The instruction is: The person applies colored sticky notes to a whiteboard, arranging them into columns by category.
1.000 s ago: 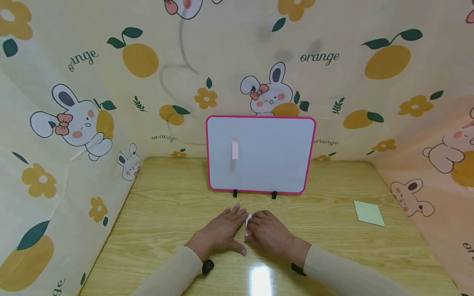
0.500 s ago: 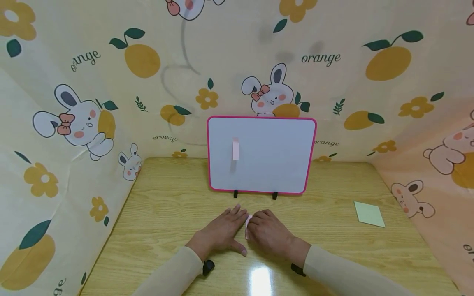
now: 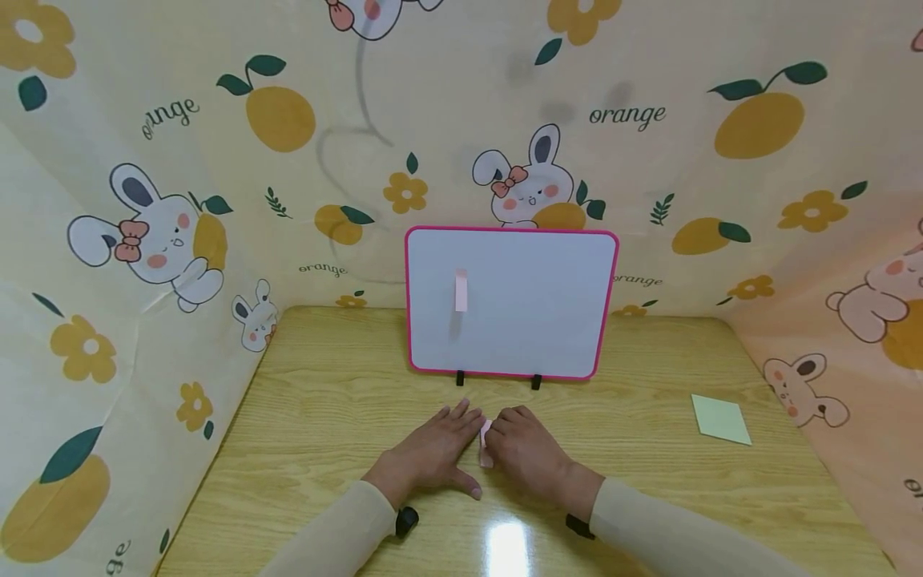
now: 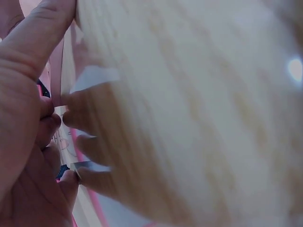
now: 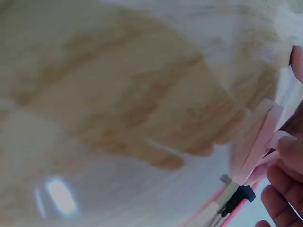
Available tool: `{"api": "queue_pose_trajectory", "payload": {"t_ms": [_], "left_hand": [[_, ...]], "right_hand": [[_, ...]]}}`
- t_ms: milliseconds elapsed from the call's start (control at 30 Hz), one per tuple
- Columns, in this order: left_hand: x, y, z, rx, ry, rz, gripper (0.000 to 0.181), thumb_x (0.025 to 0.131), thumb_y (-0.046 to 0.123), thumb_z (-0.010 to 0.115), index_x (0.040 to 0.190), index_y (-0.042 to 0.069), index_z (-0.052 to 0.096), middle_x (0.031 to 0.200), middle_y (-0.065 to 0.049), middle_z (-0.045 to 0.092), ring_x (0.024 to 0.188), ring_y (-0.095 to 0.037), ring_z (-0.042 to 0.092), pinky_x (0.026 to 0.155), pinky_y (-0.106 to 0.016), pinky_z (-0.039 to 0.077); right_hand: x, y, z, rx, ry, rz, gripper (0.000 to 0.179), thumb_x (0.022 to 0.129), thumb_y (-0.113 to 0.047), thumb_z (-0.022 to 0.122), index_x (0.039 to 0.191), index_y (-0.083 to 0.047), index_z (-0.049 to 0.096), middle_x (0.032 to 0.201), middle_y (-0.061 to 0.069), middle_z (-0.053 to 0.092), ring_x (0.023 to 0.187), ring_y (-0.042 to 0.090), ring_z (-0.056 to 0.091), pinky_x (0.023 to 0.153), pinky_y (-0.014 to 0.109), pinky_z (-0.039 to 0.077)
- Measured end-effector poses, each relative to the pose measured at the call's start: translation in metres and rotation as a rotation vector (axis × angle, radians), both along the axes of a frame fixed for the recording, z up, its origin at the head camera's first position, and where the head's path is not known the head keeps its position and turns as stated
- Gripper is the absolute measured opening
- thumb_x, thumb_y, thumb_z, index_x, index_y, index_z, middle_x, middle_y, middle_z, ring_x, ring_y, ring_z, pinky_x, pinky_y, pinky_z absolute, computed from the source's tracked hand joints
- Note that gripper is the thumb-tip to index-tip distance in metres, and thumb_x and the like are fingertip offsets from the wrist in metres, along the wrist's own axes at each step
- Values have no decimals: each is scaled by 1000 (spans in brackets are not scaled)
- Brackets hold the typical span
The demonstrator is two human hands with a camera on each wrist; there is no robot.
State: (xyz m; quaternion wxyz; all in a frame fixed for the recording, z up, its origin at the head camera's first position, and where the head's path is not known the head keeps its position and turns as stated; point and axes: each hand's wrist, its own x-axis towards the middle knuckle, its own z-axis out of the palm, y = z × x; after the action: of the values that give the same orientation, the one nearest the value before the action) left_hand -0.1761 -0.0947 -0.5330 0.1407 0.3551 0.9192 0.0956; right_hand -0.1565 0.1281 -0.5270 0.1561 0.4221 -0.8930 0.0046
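A narrow pink sticky note (image 3: 486, 458) lies on the table between the hands, partly covered by the right fingers. The right hand (image 3: 530, 449) is curled over it and pinches its edge. In the right wrist view, the pink sticky note (image 5: 258, 142) looks layered, with a loose bent layer at the fingertips. Flat on the table to the left, the left hand (image 3: 433, 449) has straight fingers, and its fingertips reach the note's upper left side. Its thumb spreads toward the near side. The left wrist view shows the left hand (image 4: 28, 127) but not the note clearly.
Behind the hands stands a whiteboard (image 3: 534, 300) with a pink frame on black feet (image 3: 536, 382). One pink strip (image 3: 461, 291) sticks to its left part. A pale green square paper (image 3: 721, 419) lies at the right of the wooden table (image 3: 324, 385). Patterned cloth walls (image 3: 346, 104) enclose the table.
The right fingers have shifted slightly up and right along the pink sticky note, so more of its lower end shows. The left hand has stayed in place.
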Motion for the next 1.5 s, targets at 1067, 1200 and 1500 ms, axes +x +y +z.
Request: {"api": "queue_pose_trajectory", "payload": {"t_ms": [1067, 1200, 1500], "left_hand": [[0, -1, -1, 12, 7, -5, 120, 78, 77, 76, 168, 12, 28, 175, -3, 26, 165, -25, 11, 134, -45, 19], [0, -1, -1, 14, 8, -4, 120, 78, 76, 77, 168, 12, 29, 175, -3, 27, 165, -24, 12, 134, -44, 19], [1, -2, 1, 20, 1, -5, 120, 78, 76, 76, 168, 12, 29, 175, -3, 27, 165, -25, 12, 134, -45, 19]], "right_hand": [[0, 2, 4, -39, -54, 21, 16, 98, -35, 75, 94, -19, 73, 103, -3, 76, 106, 19, 66, 99, 43, 55], [0, 1, 4, -46, -34, 22, 14, 99, -31, 72, 93, -18, 75, 102, -3, 77, 105, 19, 67, 98, 43, 55], [-1, 0, 0, -16, -36, 42, 15, 96, -34, 77, 92, -20, 76, 100, -5, 77, 104, 17, 67, 96, 42, 55]]}}
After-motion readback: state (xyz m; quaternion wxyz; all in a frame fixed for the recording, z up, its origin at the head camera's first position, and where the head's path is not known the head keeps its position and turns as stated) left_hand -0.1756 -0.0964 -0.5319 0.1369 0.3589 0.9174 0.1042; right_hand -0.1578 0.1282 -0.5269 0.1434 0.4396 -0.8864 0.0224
